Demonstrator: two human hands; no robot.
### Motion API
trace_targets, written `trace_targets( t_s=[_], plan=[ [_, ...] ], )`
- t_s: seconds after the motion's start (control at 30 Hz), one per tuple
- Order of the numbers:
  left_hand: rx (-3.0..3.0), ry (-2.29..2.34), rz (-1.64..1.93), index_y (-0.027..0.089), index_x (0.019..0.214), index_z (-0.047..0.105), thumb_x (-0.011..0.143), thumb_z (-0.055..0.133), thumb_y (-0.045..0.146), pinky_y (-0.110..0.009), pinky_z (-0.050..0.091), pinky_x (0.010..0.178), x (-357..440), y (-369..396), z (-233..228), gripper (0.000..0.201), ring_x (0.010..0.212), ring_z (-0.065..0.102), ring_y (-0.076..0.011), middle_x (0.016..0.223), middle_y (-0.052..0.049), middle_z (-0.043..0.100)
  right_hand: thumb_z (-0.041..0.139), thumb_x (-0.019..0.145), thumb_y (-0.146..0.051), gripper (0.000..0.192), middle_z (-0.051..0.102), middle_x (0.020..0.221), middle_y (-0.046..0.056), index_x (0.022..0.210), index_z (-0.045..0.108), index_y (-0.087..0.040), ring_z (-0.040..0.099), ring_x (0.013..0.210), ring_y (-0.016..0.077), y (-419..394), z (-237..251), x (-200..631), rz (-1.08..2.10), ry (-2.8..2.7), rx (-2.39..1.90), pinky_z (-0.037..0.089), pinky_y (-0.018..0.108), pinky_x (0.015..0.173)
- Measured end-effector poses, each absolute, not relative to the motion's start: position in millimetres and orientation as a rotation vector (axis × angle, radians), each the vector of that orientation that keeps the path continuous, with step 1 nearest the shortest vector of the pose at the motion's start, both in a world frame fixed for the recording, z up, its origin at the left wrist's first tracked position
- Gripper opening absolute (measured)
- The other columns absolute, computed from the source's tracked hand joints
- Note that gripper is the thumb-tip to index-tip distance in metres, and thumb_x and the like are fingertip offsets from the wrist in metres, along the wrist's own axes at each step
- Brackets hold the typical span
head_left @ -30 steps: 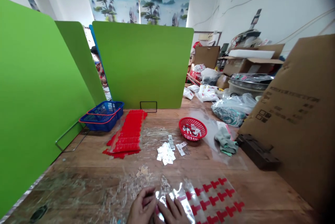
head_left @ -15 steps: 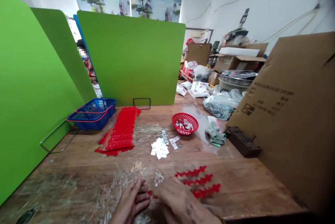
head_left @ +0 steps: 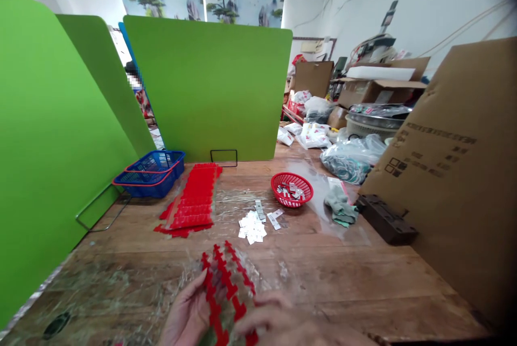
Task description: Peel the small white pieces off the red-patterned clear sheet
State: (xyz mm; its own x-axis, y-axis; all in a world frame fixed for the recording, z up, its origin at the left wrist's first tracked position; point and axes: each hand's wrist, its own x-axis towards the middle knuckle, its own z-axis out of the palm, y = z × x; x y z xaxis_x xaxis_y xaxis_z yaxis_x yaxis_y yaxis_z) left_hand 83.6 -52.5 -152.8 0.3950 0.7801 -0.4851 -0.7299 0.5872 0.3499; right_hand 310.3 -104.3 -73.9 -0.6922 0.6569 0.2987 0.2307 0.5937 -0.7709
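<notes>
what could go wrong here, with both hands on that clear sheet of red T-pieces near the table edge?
1. The clear sheet of red T-pieces looks limp and is held up on edge between the left hand and right hand; it may fold and pieces could shift.
2. It could snag the crinkled plastic film on the table.
3. A sweep forward may scatter the small white tags.

Single head-worn view, forward and down over wooden table (head_left: 363, 276); hands near bottom edge
</notes>
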Motion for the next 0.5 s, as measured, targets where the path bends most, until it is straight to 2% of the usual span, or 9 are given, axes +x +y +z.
trace_targets(
  t_s=[0.1, 0.17, 0.27, 0.37, 0.43, 0.5],
  plan=[
    [0.042, 0.822, 1.154, 0.012, 0.099, 0.057, 0.079, 0.046, -0.001, -0.03, 0.055, 0.069, 79, -52, -160, 0.027, 0.074, 0.069, -0.0186, 0.08, -0.008, 0.071, 0.05, 0.086, -0.026, 0.02, 0.06, 0.115, 0.001, 0.103, 0.06, -0.03, 0.045, 0.119, 0.0197, -99, -66, 351, 0.912, -2.244, -0.811, 0.033, 0.039, 0.102],
    [0.046, 0.905, 1.217, 0.013, 0.098, 0.056, 0.077, 0.046, -0.004, -0.03, 0.055, 0.069, 81, -54, -163, 0.028, 0.07, 0.069, -0.0174, 0.079, -0.007, 0.07, 0.047, 0.086, -0.022, 0.019, 0.057, 0.119, 0.003, 0.098, 0.061, -0.027, 0.041, 0.122, 0.0207, -95, -73, 376, 0.826, -2.253, -0.974, 0.034, 0.041, 0.101],
    [0.091, 0.962, 1.192, 0.014, 0.097, 0.053, 0.078, 0.049, 0.001, -0.039, 0.053, 0.077, 91, -63, -167, 0.024, 0.08, 0.068, -0.023, 0.085, -0.011, 0.069, 0.039, 0.087, -0.018, 0.025, 0.056, 0.117, 0.007, 0.101, 0.059, -0.023, 0.049, 0.113, 0.0194, -86, -101, 399, 0.661, -2.122, -1.235, 0.041, 0.038, 0.096],
    [0.112, 0.924, 1.104, 0.015, 0.101, 0.05, 0.08, 0.052, 0.01, -0.045, 0.048, 0.085, 100, -76, -166, 0.022, 0.094, 0.064, -0.0283, 0.099, -0.015, 0.066, 0.041, 0.085, -0.016, 0.025, 0.059, 0.113, 0.009, 0.099, 0.061, -0.021, 0.054, 0.107, 0.0209, -78, -131, 408, 0.563, -2.011, -1.385, 0.044, 0.037, 0.092],
    [0.109, 0.892, 1.034, 0.015, 0.101, 0.051, 0.08, 0.054, 0.017, -0.045, 0.046, 0.088, 100, -85, -161, 0.022, 0.095, 0.064, -0.0284, 0.1, -0.014, 0.066, 0.042, 0.084, -0.016, 0.024, 0.061, 0.108, 0.01, 0.091, 0.064, -0.02, 0.057, 0.102, 0.0225, -74, -143, 410, 0.55, -1.993, -1.431, 0.047, 0.037, 0.087],
    [0.153, 0.911, 0.931, 0.014, 0.099, 0.055, 0.077, 0.059, 0.025, -0.042, 0.047, 0.085, 95, -94, -155, 0.025, 0.089, 0.066, -0.0274, 0.093, -0.013, 0.068, 0.04, 0.085, -0.017, 0.026, 0.063, 0.106, 0.011, 0.089, 0.066, -0.02, 0.058, 0.1, 0.0234, -72, -150, 410, 0.547, -1.991, -1.464, 0.047, 0.038, 0.086]
  ],
)
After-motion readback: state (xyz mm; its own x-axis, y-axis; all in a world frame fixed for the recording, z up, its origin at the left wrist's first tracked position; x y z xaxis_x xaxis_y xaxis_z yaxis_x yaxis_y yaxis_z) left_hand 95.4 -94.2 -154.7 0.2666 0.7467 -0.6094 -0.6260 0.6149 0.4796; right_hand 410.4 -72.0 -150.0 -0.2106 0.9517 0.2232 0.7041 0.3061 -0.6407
